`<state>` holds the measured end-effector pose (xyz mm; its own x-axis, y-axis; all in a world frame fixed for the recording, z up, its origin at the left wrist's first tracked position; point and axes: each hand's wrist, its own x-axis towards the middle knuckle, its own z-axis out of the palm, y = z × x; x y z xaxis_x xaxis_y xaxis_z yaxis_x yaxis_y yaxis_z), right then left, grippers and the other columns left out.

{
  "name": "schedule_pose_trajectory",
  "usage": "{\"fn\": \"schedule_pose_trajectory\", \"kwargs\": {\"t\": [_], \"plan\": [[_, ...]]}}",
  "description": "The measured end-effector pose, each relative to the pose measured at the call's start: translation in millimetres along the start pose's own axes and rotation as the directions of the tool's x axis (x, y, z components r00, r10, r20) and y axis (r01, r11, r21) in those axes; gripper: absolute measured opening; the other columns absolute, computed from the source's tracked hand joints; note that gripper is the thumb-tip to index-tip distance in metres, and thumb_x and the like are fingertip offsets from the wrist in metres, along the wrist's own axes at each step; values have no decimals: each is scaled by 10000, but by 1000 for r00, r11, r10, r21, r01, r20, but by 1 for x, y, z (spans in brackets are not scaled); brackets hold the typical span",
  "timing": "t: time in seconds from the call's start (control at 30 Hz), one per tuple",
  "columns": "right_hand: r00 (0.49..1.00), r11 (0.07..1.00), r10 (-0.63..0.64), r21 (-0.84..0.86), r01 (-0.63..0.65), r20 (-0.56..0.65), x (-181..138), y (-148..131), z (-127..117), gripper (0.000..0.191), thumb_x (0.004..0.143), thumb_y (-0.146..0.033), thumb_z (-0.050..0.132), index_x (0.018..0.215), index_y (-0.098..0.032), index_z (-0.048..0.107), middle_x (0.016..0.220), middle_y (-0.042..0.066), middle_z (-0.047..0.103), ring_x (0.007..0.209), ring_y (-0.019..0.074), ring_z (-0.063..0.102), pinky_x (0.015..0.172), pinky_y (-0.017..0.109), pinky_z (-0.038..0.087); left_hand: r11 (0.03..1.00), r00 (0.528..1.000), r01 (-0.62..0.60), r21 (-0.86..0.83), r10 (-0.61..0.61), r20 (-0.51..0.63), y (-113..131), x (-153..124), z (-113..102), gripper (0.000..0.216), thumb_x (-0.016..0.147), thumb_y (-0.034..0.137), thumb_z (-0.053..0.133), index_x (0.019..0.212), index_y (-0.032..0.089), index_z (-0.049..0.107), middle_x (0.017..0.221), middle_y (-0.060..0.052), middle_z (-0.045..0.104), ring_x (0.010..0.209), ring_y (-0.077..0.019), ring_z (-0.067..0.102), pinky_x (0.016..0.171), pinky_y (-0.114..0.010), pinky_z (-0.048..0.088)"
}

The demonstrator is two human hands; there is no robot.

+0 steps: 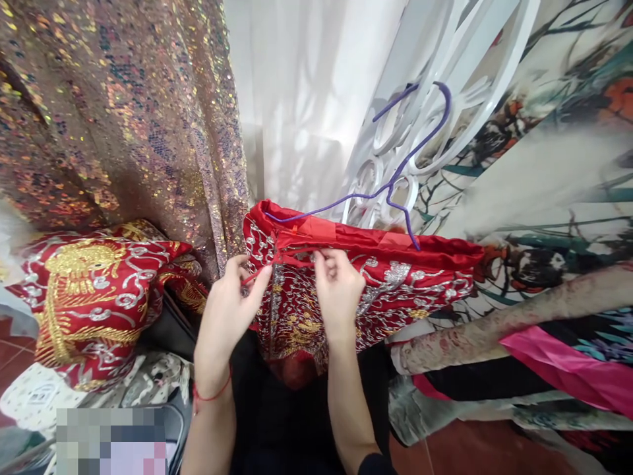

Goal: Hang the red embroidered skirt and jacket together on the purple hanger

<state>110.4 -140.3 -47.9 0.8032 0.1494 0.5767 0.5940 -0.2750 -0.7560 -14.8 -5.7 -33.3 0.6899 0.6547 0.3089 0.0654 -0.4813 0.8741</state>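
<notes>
A red skirt [390,290] with silver and gold embroidery hangs in front of me from a purple wire hanger [415,152], its satin waistband [435,245] uppermost. At the waistband's left part is a thin red ribbon tie [295,258]. My left hand [225,307] is closed at the skirt's left edge, with a piece of the red ribbon between thumb and fingers. Just right of the opening, my right hand [339,290] pinches the ribbon near its other end. The right fingertips partly cover what they grip.
A red and gold embroidered garment [93,297] lies bundled at the left. Behind it hangs a sequined curtain [123,119]. White scrollwork [475,112] stands behind the hanger. Floral cloth [534,198] and stacked fabric rolls [494,323] fill the right side.
</notes>
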Motion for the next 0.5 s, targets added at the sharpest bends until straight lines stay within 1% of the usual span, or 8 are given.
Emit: {"fn": "schedule_pose_trajectory", "kwargs": {"t": [0.03,0.07,0.13,0.2,0.27,0.37,0.43,0.5], "plan": [[1000,993,-1,-116,-2,-21,-1,3,-11,228,950,-374,568,829,-207,666,602,-12,565,552,145,511,591,279,396,998,999,-43,41,41,27,0,1,-7,322,887,503,636,952,191,678,700,2,614,618,-144,525,602,-243,382],[1000,977,2,-211,-1,5,-1,5,-22,211,950,-354,565,834,-209,665,600,-13,559,546,148,504,576,275,372,995,997,-76,58,74,34,-1,3,-13,322,913,501,600,886,189,675,676,5,591,608,-137,509,596,-241,369],[993,932,4,-359,39,117,-2,5,-40,170,946,-300,548,855,-215,663,676,2,592,564,151,510,559,270,342,989,992,-121,88,123,-16,0,9,-20,352,949,479,548,772,188,638,615,21,514,570,-118,446,577,-240,333],[975,890,-28,-439,125,220,-2,0,-48,145,931,-222,515,896,-212,655,821,39,631,652,173,559,587,279,379,980,983,-157,119,167,-73,1,17,-19,356,957,454,543,725,189,587,590,32,460,554,-109,405,571,-242,308],[951,879,-98,-423,221,293,-1,-10,-45,150,894,-171,507,956,-197,641,949,85,646,809,226,611,695,327,465,978,981,-193,84,194,-5,3,25,-11,351,969,452,522,740,191,572,637,21,527,584,-112,449,600,-238,336],[916,935,-187,-222,277,354,3,-24,-21,246,863,-204,569,1104,-177,609,1097,139,659,1051,312,605,928,461,496,979,965,-190,-70,199,170,5,35,3,294,968,471,523,896,197,603,753,-4,637,681,-136,561,682,-240,412],[902,981,-189,43,187,388,6,-27,2,277,878,-251,591,1148,-187,587,1160,137,671,1109,297,612,1012,472,487,973,955,-199,-118,220,199,4,38,9,272,958,464,548,974,199,608,781,-4,648,714,-143,584,704,-240,432],[874,938,-172,345,5,455,8,-27,23,220,912,-295,568,1112,-205,584,1134,103,694,1077,237,648,1019,407,510,962,947,-257,-88,269,177,4,39,10,256,965,435,547,969,194,632,828,-15,667,751,-146,598,721,-239,438]]}}
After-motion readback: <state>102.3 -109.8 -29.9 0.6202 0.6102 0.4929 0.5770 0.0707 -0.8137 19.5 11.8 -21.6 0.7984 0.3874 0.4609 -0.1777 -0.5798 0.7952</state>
